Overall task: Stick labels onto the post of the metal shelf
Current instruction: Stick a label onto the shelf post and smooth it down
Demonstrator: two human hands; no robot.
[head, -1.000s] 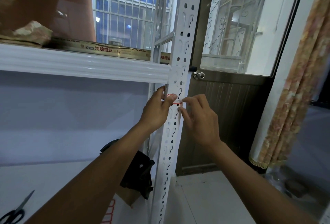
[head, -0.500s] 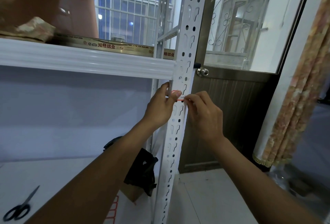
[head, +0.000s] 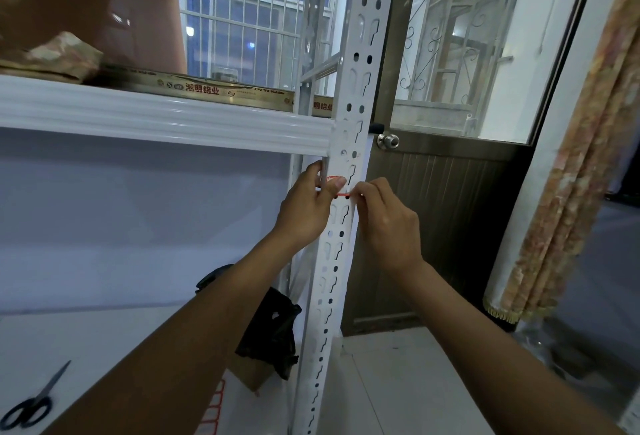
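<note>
A white perforated metal post (head: 346,123) of the shelf runs up the middle of the head view. A small white label with a red border (head: 341,188) lies across the post just below the shelf beam. My left hand (head: 308,207) wraps the post's left edge, and its thumb presses the label's left part. My right hand (head: 386,223) is at the post's right edge, its curled fingertips pinching the label's right end. A sheet of red-bordered labels (head: 213,410) lies on the lower shelf board, partly hidden by my left forearm.
Scissors (head: 33,403) lie on the lower shelf (head: 86,348) at the bottom left. A black bag (head: 273,334) on a cardboard box sits behind the post. The upper shelf beam (head: 156,116) carries a gold strip and cloth. A door with a knob (head: 388,141) and a curtain (head: 581,164) stand to the right.
Both hands stay on the label at the post with little change in grip. The view has shifted slightly, so the post and hands sit a bit higher and to the right.
</note>
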